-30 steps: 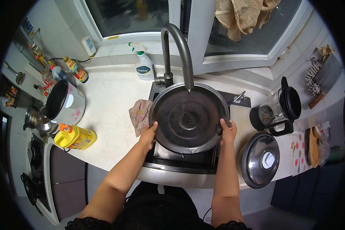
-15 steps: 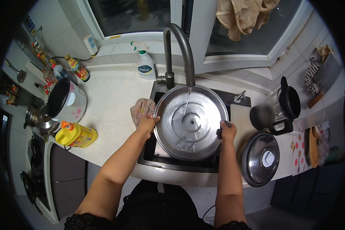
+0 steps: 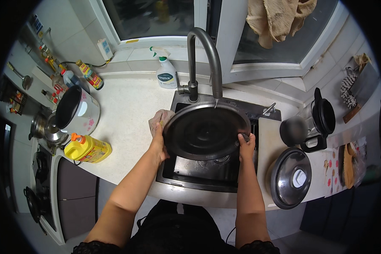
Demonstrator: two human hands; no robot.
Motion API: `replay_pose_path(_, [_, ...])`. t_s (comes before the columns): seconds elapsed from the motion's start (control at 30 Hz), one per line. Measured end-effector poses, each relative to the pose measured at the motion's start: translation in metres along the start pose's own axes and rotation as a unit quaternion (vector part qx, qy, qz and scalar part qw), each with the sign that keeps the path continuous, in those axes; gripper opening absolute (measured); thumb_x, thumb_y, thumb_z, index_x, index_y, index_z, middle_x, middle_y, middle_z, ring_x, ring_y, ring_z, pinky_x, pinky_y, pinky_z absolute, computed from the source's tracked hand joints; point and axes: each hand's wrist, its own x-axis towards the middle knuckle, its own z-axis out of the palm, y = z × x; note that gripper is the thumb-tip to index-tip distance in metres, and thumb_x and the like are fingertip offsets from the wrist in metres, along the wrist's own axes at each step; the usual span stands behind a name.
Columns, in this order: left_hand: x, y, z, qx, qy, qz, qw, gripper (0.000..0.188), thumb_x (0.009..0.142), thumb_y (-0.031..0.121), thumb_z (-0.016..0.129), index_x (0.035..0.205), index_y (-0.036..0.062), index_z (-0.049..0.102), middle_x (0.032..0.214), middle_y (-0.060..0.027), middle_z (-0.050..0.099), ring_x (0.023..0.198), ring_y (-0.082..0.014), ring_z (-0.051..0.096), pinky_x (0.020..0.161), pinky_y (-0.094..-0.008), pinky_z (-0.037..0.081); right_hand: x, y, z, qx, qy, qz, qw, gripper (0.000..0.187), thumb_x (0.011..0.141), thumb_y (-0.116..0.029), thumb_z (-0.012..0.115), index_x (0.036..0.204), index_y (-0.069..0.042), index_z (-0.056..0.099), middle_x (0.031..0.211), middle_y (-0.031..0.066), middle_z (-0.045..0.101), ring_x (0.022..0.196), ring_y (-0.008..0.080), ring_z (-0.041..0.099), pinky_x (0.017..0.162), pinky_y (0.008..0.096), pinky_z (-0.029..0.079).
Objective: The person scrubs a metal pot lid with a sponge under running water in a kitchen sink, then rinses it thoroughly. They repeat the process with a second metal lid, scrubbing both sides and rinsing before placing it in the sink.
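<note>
A wide round metal pan (image 3: 205, 133) is tilted up over the sink (image 3: 190, 169), its blackened underside facing me. My left hand (image 3: 158, 144) is closed on its left edge, the fingers partly hidden behind it. My right hand (image 3: 247, 146) grips the right edge, with a dark scrubbing pad (image 3: 244, 137) pressed between fingers and pan. Just behind the top rim, water runs from the grey faucet (image 3: 216, 76). A crumpled pinkish cloth (image 3: 158, 118) lies on the counter beside my left hand.
Left on the counter (image 3: 127, 110) are a yellow pump jug (image 3: 88, 149), a flowered pot (image 3: 86, 114) and sauce bottles (image 3: 89, 75). A spray bottle (image 3: 167, 75) stands behind. At right are a domed lid (image 3: 285, 182), a cutting board (image 3: 267, 131) and a black-lidded jug (image 3: 321, 114).
The pan has tipped over, from its shiny inside with water in it to its dark underside. Both hands have turned with it, still gripping its sides.
</note>
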Motion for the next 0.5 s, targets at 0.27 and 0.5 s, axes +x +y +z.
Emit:
replay_pose_path(0.27, [0.02,-0.032,-0.007,-0.212,-0.06,-0.052,0.974,0.04,0.088,0.01,0.044,0.122,-0.0091,0.043,0.13,-0.031,0.043,0.124,-0.0504,0.037,0.099,-0.071,0.026,-0.001,-0.023,-0.027,0.047,-0.067,0.051,0.995,0.027,0.08,0.01,0.059,0.098,-0.008,0.05,0.112,0.0072,0.057,0.1,0.0161,0.053,0.088,0.029,0.043])
replay_pose_path(0.5, [0.007,-0.041,-0.006,-0.253,-0.052,-0.021,0.966,0.022,0.087,-0.005,0.053,0.11,-0.0065,0.051,0.108,-0.0188,0.061,0.097,-0.028,0.063,0.088,-0.0389,0.053,0.003,0.011,-0.066,0.164,-0.113,0.068,0.978,0.026,0.079,0.009,0.057,0.093,-0.011,0.048,0.126,0.0077,0.049,0.111,0.0179,0.047,0.091,0.0304,0.042])
